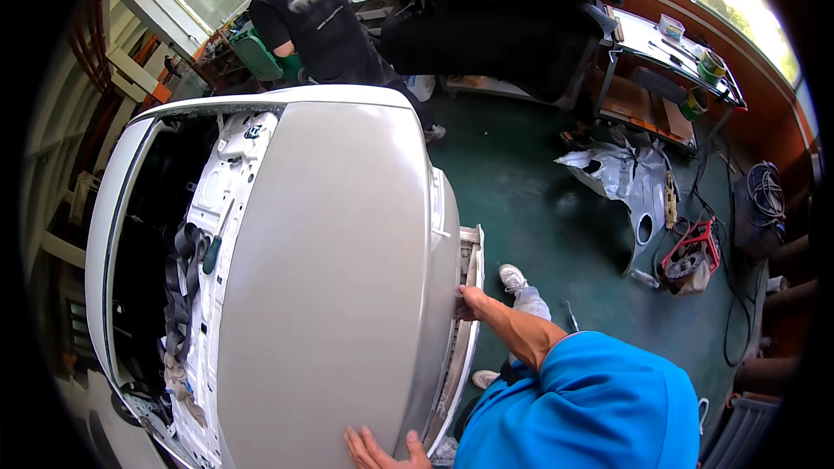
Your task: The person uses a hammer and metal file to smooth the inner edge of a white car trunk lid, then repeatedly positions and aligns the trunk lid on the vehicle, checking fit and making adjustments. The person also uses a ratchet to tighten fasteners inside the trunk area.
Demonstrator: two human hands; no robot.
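A beige-white car trunk lid (321, 269) fills the middle, shut down over the car's rear. My left hand (387, 453) lies on its near end at the bottom edge of the view, fingers spread. My right hand (470, 302), reaching from a blue sleeve, grips the lid's rear edge; some of its fingers are hidden there. Just below that hand runs a bare white rear body panel (469, 330) with scuffed metal showing. Beyond the lid lies the white metal rear shelf (213, 200), with dark grey straps or cloth (184, 282) bunched along it.
A co-worker in black (317, 22) stands past the car's far side. On the dark green floor (521, 156) lie a crumpled silver body panel (638, 200) and a red-framed tool (695, 256) with cables. A wheeled work table (647, 35) and a large black bumper (495, 30) stand behind.
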